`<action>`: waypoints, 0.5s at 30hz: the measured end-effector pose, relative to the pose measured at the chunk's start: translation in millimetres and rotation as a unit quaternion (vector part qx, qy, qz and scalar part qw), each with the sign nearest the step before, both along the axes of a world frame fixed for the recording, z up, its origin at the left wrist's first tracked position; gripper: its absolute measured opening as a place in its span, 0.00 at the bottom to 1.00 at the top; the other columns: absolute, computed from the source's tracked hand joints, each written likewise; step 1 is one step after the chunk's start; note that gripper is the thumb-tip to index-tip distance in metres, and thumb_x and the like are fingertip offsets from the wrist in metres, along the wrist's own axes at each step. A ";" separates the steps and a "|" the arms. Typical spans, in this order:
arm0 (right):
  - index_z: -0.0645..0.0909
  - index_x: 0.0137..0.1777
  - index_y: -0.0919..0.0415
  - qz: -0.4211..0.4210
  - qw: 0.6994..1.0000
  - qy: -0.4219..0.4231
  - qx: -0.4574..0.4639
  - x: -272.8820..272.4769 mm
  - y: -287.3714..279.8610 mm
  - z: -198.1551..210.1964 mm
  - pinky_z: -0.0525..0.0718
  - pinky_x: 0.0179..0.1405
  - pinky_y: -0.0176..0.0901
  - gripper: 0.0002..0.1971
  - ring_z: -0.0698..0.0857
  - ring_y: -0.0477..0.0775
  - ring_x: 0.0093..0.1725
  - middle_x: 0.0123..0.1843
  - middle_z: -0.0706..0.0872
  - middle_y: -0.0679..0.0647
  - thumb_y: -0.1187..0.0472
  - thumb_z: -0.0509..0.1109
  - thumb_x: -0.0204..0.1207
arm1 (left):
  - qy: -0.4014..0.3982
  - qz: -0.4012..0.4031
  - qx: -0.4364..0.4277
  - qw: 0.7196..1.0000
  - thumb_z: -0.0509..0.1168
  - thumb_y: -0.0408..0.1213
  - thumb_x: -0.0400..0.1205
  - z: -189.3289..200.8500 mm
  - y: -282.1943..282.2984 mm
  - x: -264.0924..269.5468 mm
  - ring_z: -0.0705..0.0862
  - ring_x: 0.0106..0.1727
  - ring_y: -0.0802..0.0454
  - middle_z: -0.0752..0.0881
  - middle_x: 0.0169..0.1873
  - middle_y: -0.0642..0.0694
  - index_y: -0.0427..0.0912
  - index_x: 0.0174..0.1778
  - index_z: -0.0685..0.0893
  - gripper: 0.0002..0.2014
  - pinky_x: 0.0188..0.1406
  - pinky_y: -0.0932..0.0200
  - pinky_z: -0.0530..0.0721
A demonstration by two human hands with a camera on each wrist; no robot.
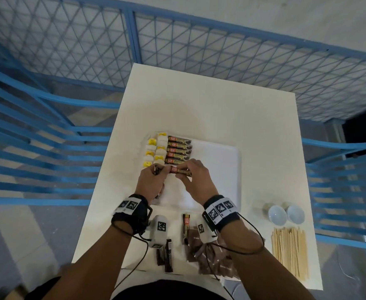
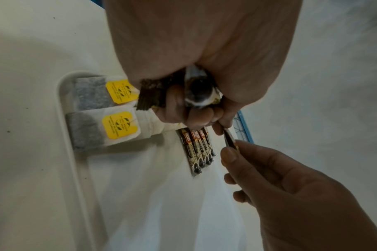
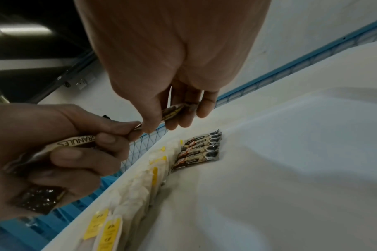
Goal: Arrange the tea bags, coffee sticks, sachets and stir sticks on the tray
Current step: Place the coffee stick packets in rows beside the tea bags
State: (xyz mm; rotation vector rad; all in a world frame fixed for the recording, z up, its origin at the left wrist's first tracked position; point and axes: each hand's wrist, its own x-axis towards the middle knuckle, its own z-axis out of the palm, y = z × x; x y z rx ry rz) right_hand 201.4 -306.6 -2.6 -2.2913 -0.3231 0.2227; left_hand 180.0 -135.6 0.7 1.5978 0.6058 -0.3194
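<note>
Roughly halfway: tea bags (image 1: 156, 151) and a column of coffee sticks (image 1: 178, 150) sit on the tray (image 1: 227, 167), left hand (image 1: 150, 182) grips spare sticks, right hand (image 1: 196, 182) pinches the next coffee stick (image 1: 181, 171) above it; sachets (image 1: 210, 254) and stir sticks (image 1: 289, 252) wait on the table (image 1: 199, 109).

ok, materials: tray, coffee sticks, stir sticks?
Tray: looks like white matte plastic, with a rounded moulded rim. Coffee sticks: glossy printed film, probably foil laminate, judging by glare and crimped ends. Stir sticks: pale, flat, matte strips, likely wood.
</note>
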 end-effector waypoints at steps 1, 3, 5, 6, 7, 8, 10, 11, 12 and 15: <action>0.85 0.59 0.57 0.006 1.000 -0.012 -0.018 0.4 0.3 -1.8 0.77 0.60 0.46 0.11 0.79 0.54 0.58 0.55 0.84 0.51 0.59 0.76 0.78 | -0.002 0.003 0.002 1.000 0.70 0.46 0.87 -0.9 -0.8 0.5 0.71 0.18 0.46 0.77 0.22 0.41 0.45 0.32 0.79 0.18 0.21 0.58 0.70; 0.85 0.61 0.56 0.010 0.998 -0.031 -0.045 1.2 1.1 -3.6 0.75 0.61 0.48 0.12 0.79 0.54 0.58 0.55 0.84 0.51 0.59 0.76 0.78 | 0.002 0.008 0.004 1.000 0.70 0.46 0.87 -3.4 -0.8 2.0 0.71 0.18 0.46 0.77 0.21 0.43 0.44 0.35 0.80 0.16 0.22 0.56 0.71; 0.85 0.60 0.55 0.006 0.997 -0.051 -0.061 2.0 1.9 -5.2 0.75 0.58 0.50 0.12 0.79 0.55 0.56 0.55 0.83 0.51 0.58 0.76 0.77 | 0.005 0.008 0.009 1.000 0.70 0.46 0.87 -5.8 1.4 4.4 0.72 0.18 0.46 0.78 0.21 0.45 0.42 0.38 0.82 0.15 0.22 0.57 0.72; 0.86 0.59 0.55 0.003 0.996 -0.062 -0.070 2.5 2.8 -6.7 0.75 0.56 0.50 0.12 0.79 0.56 0.56 0.55 0.83 0.51 0.58 0.76 0.77 | 0.007 0.004 0.014 1.000 0.71 0.46 0.86 -8.0 3.2 5.7 0.72 0.19 0.46 0.79 0.21 0.45 0.42 0.39 0.82 0.14 0.23 0.57 0.72; 0.86 0.58 0.54 0.001 0.994 -0.071 -0.079 3.0 4.2 -8.2 0.75 0.54 0.50 0.11 0.78 0.56 0.55 0.54 0.83 0.51 0.58 0.77 0.76 | 0.010 0.000 0.019 1.000 0.71 0.47 0.86 -9.9 5.2 6.8 0.73 0.19 0.46 0.80 0.22 0.46 0.42 0.39 0.83 0.14 0.23 0.56 0.73; 0.87 0.57 0.54 -0.003 0.993 -0.076 -0.086 4.0 6.0 -9.9 0.75 0.53 0.51 0.11 0.78 0.57 0.55 0.54 0.83 0.51 0.59 0.77 0.75 | 0.015 -0.002 0.021 1.000 0.71 0.47 0.86 -11.7 7.4 7.6 0.74 0.20 0.45 0.81 0.22 0.46 0.43 0.38 0.83 0.14 0.24 0.56 0.74; 0.88 0.55 0.55 -0.015 0.993 -0.072 -0.094 7.5 9.8 -14.6 0.76 0.53 0.52 0.09 0.79 0.58 0.54 0.53 0.84 0.52 0.60 0.78 0.75 | 0.030 -0.005 0.015 0.999 0.71 0.48 0.86 -13.4 11.2 9.2 0.75 0.21 0.45 0.82 0.25 0.46 0.43 0.39 0.84 0.14 0.26 0.55 0.76; 0.88 0.55 0.56 -0.024 0.993 -0.062 -0.098 10.2 11.8 -18.5 0.77 0.54 0.53 0.10 0.79 0.59 0.55 0.53 0.85 0.53 0.61 0.78 0.74 | 0.041 -0.002 0.009 0.999 0.71 0.48 0.86 -14.5 14.3 10.2 0.75 0.22 0.46 0.82 0.26 0.46 0.42 0.40 0.84 0.14 0.27 0.54 0.76; 0.88 0.55 0.57 -0.031 0.993 -0.051 -0.104 11.7 12.0 -21.7 0.78 0.55 0.55 0.10 0.80 0.60 0.55 0.53 0.85 0.54 0.62 0.78 0.74 | 0.052 0.005 0.000 0.999 0.71 0.46 0.86 -14.8 16.2 9.8 0.74 0.22 0.47 0.82 0.26 0.46 0.41 0.42 0.85 0.13 0.26 0.55 0.75; 0.88 0.53 0.57 -0.038 0.989 -0.034 -0.140 17.5 15.2 -34.3 0.79 0.55 0.58 0.10 0.80 0.61 0.55 0.52 0.86 0.53 0.61 0.79 0.73 | 0.077 0.030 -0.036 0.996 0.68 0.37 0.86 -17.8 28.7 10.8 0.72 0.21 0.49 0.80 0.28 0.45 0.39 0.46 0.87 0.06 0.22 0.59 0.71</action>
